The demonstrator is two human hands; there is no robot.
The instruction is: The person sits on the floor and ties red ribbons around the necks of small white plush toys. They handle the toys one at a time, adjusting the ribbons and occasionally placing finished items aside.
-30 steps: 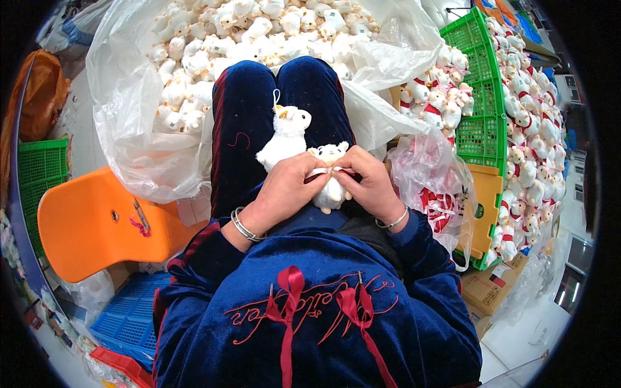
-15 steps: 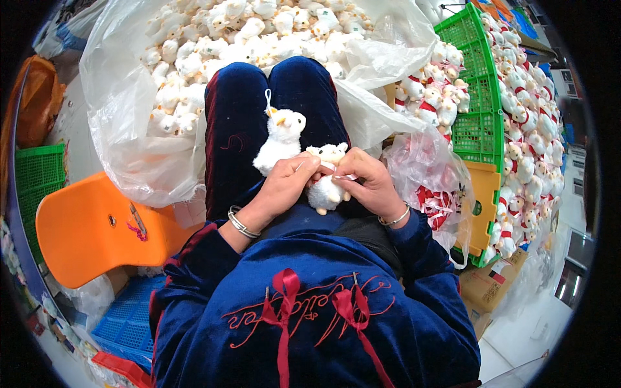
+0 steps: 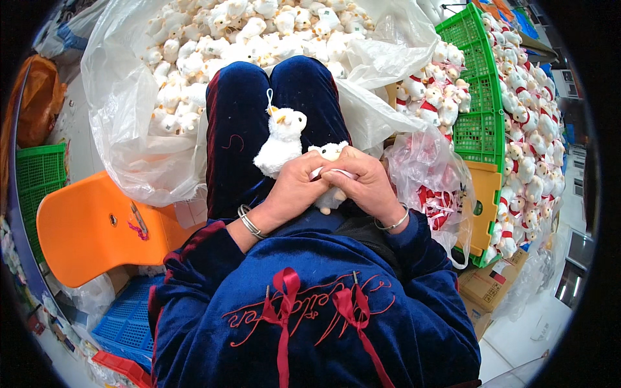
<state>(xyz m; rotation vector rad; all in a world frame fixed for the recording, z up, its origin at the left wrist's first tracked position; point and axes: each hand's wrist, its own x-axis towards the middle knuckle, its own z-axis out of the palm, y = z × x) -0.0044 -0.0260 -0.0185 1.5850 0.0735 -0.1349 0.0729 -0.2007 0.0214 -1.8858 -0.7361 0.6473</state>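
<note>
On my lap a small white and grey plush toy [image 3: 330, 150] sits upright, with both hands at its neck. A narrow white ribbon [image 3: 341, 173] crosses its front. My left hand [image 3: 296, 189] is closed, its thumb and fingers pinching the ribbon from the left. From the right, my right hand [image 3: 364, 184] pinches it too, fingertips meeting the left ones. The hands cover most of the toy's body. Just left of it, a white plush alpaca [image 3: 282, 143] with a hanging loop on its head lies on my thighs, touched by neither hand's fingertips.
A large clear plastic sheet [image 3: 123, 129] ahead holds many white plush toys [image 3: 259, 39]. Rightward stand a green crate [image 3: 479, 97], scarfed toys [image 3: 524, 129] and a plastic bag [image 3: 420, 168] with red pieces. An orange chair [image 3: 97, 233] is at left.
My hands have drawn together over the plush toy's neck, with the thumbs now meeting at the ribbon. They cover more of the toy's body. The white alpaca stays in place.
</note>
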